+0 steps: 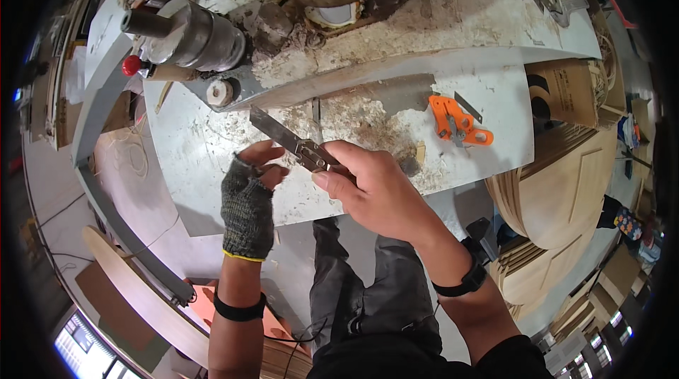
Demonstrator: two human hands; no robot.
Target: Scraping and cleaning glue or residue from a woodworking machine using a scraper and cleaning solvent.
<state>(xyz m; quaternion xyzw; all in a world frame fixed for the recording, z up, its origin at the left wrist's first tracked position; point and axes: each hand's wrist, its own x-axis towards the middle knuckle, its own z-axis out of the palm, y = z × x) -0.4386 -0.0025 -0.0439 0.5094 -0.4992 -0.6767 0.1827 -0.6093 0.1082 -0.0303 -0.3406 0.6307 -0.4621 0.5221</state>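
My right hand (pixel 371 181) is bare and pinches a dark metal bladed tool (pixel 276 131) between thumb and fingers. A flat bar reaches from a small bolted bracket on this tool toward the upper left. My left hand (pixel 249 199) wears a grey knitted fingerless glove with a yellow hem. Its bent fingers stand apart, close to the blade's underside, and no held thing shows in them. On the white, stained board (pixel 191 202) beyond my right hand lies an orange hand tool (pixel 460 123) with metal fittings. Beside that is a thin dark metal strip (pixel 468 107).
A raised, glue-stained machine bed (pixel 453 32) crosses the far side, with a metal cylinder (pixel 205 36) and a red knob (pixel 131 65) at its left. Stacked curved wood panels (pixel 566 188) stand at the right, near a cardboard box (pixel 569 89). A grey frame bar (pixel 120 223) curves along the left.
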